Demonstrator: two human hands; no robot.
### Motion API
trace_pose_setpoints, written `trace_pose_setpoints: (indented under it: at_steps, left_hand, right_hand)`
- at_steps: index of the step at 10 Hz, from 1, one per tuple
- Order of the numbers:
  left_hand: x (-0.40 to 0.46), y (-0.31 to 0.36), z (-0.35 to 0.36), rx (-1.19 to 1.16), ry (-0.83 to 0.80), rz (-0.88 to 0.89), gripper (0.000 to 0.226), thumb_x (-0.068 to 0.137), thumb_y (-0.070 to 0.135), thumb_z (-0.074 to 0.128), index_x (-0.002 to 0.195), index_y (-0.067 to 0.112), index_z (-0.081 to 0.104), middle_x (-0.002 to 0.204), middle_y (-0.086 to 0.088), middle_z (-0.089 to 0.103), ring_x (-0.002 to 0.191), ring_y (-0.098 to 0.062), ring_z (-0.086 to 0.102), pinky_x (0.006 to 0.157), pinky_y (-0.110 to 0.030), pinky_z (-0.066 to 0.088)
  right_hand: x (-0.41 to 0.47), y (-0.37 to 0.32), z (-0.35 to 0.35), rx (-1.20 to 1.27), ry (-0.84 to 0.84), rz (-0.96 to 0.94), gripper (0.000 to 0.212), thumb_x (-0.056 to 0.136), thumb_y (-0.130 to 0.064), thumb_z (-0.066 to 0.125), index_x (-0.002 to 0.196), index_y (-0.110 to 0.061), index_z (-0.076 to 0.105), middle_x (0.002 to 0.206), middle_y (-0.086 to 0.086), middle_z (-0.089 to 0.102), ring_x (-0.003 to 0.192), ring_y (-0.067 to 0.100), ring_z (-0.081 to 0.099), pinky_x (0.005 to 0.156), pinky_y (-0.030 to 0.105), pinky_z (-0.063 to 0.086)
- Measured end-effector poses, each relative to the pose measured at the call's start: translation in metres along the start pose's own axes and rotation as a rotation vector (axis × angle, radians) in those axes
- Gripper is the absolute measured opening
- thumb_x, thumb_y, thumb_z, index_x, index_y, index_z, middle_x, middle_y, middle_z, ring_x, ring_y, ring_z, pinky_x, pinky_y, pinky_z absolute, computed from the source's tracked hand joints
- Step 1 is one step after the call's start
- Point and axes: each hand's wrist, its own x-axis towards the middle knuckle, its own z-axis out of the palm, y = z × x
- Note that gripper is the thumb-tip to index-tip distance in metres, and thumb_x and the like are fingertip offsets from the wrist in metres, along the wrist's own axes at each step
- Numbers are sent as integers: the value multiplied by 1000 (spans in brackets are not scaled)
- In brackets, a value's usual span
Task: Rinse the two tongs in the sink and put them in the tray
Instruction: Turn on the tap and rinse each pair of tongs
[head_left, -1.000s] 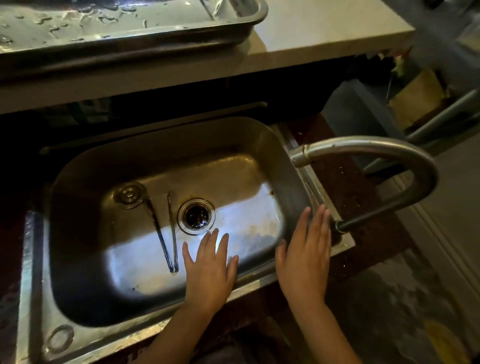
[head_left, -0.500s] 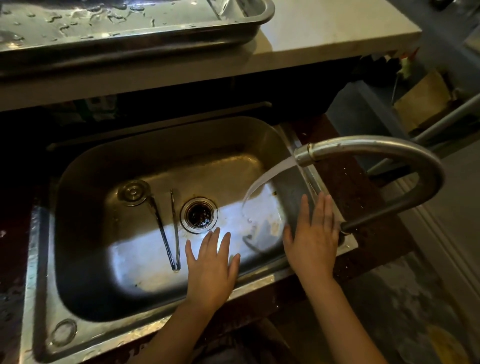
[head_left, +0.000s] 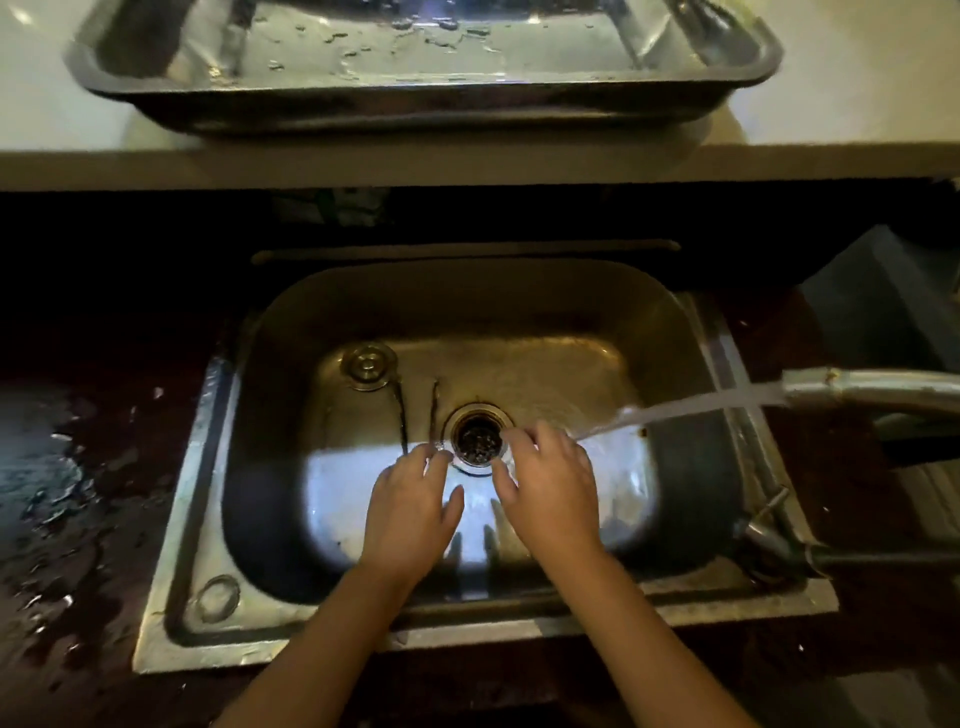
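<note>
A pair of thin metal tongs (head_left: 401, 415) lies on the floor of the steel sink (head_left: 691, 467), just left of the drain (head_left: 478, 439). Its two arms point away from me. My left hand (head_left: 413, 512) reaches palm down over the tongs' near end, fingertips touching it and thumb spread; no grip shows. My right hand (head_left: 553, 486) hovers right of the drain with fingers loosely curved and holds nothing. Water from the faucet (head_left: 872, 389) strikes its knuckles. The steel tray (head_left: 426, 88) sits wet on the pale counter behind the sink. A metal item (head_left: 698, 23) lies at its right end, unclear.
A round sink plug (head_left: 368, 364) rests at the sink's back left. The dark counter (head_left: 67, 493) to the left is wet with puddles. The faucet's base and lever (head_left: 774, 535) stand at the sink's right rim.
The view has swung to face the sink squarely. Water started running from the faucet. Both hands moved from the near rim down to the drain, the left onto the tongs' end, the right into the stream.
</note>
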Motion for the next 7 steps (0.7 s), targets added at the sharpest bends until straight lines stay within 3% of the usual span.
trace_pose_setpoints:
  at_steps: [3,5,6,7]
  left_hand:
    - [16,-54,15,112,-73,-89,48,88,37,45,132,20,38,138,-7,46,123,-25,44,104,-41,35]
    - [31,-71,50,214,-324,-94,60,84,43,50,135,18,31,143,-10,36,130,-28,35,107,-47,26]
    - [34,-74,64,228,-418,-84,60,80,40,57,130,15,35,135,-14,39,121,-31,40,98,-46,35]
    - [39,-72,70,176,-466,-131,57,77,34,64,125,12,40,131,-13,38,117,-29,41,89,-41,44]
  right_hand:
    - [55,-24,77,-75,-252,-211,37,91,-25,49,127,-16,49,128,11,49,116,26,47,93,38,44]
    - [79,-10,129,10,-515,-266,38,92,-18,46,129,-14,48,139,11,40,125,29,38,98,40,38]
    - [81,1,148,-64,-587,-363,38,92,-17,43,130,-14,48,142,10,41,127,28,38,102,40,36]
    - [80,5,163,44,-553,-263,44,90,-30,46,134,-30,42,145,1,42,126,24,44,102,40,39]
